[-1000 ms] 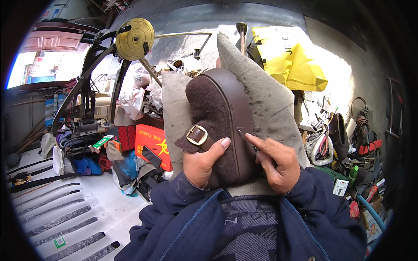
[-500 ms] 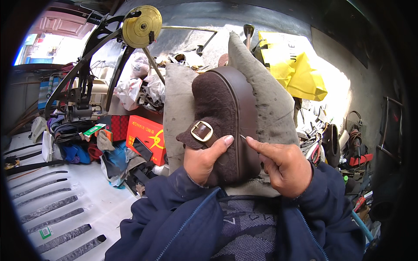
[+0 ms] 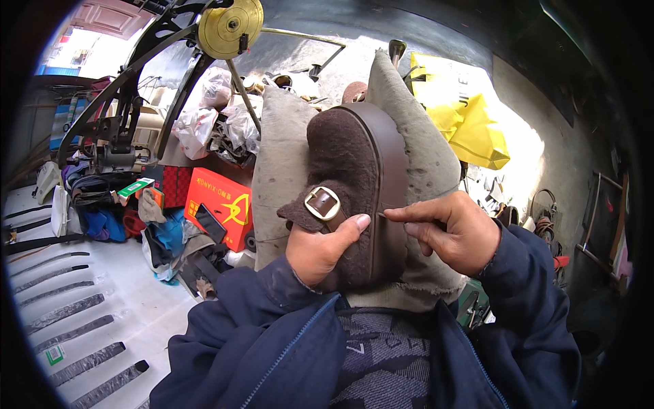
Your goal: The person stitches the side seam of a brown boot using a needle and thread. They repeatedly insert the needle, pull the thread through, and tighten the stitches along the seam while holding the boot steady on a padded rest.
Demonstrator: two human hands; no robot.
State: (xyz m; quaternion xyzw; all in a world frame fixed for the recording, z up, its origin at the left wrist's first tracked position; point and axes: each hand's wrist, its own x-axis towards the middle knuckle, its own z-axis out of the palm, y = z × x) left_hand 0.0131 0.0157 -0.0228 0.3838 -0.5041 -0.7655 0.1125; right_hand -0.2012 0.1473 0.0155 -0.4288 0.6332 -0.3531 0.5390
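A dark brown fuzzy clog lies on its side across my lap, its thick brown sole turned to the right. On its strap sits a gold-rimmed buckle. My left hand grips the clog below the buckle, thumb pressed on the upper near the sole seam. Beside the sole, my right hand pinches a thin needle, its forefinger stretched towards the seam. Only a short bit of the needle shows at the fingertip. Under the clog is a worn grey cloth pad.
A sewing machine with a brass-coloured wheel stands at the far left. Near it are an orange-red box, a phone and piled cloths. Wrapped dark strips lie on a white surface. A yellow bag stands at the far right.
My right hand has shifted slightly right and up, its wrist raised, away from the sole. The clog and my left hand stay nearly in place. The surroundings have shifted a little in view.
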